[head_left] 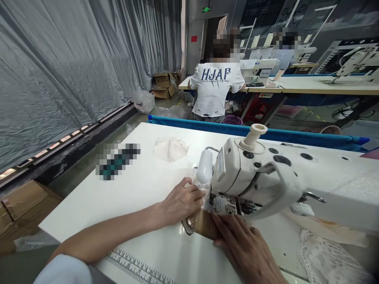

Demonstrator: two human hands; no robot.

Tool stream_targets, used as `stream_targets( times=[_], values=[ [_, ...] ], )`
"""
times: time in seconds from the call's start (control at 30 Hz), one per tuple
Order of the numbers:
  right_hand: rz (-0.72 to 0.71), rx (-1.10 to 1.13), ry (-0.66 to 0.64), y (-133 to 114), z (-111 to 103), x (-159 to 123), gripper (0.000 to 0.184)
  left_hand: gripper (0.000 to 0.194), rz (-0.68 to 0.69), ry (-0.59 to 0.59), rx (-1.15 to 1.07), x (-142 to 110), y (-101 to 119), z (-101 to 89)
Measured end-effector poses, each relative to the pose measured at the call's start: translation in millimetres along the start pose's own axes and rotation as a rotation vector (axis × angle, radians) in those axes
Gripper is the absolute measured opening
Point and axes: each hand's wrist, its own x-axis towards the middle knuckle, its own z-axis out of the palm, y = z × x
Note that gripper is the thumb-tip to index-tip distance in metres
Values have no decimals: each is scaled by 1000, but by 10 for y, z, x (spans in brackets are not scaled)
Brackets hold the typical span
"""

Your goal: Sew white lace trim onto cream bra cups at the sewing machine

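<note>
Table point(127, 201), white and flat, supports all work items and carries printed ruler marks point(139, 268) along its near edge. Sewing machine point(237, 169) stands on it to the right, needle end facing left. Lace cloth point(325, 252) lies loosely bunched at the lower right, beyond the right hand point(245, 244). The right hand is palm down with its fingers extended close together, the fingertips just beside the needle area; no gripped item is visible, and what lies beneath the palm cannot be told. The left hand point(185, 199) is narrowed, fingers bent, tips on the sheer fabric point(204, 188); whether it pinches or only presses cannot be told. A brown plate point(203, 223) shows between the hands. A separate lace piece point(171, 149) lies flat on the table, beyond the left hand and apart from it. The sheer fabric, small in its visible part, is located at the left side of the needle area, below the white cylinder point(205, 165). Handling: expect it to be very light, limp, somewhat slippery and easily snagged or puckered. Take hold near the outer left edge, using flat fingertips and light pressure, clear of the needle.
</note>
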Motion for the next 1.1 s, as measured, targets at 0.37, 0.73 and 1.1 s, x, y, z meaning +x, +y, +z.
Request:
stream_targets(
  times=[0.37, 0.73, 1.1],
  values=[
    [-104, 200, -72, -168, -221, 199, 36, 50, -298, -135, -53, -680, 98, -402],
    [-304, 344, -208, -920, -48, 65, 91, 63, -91, -230, -152, -1587, 586, -780],
    [-158, 525, -224, -1030, -458, -25, 76, 22, -267, 83, -292, -1295, 1078, -543]
  ],
)
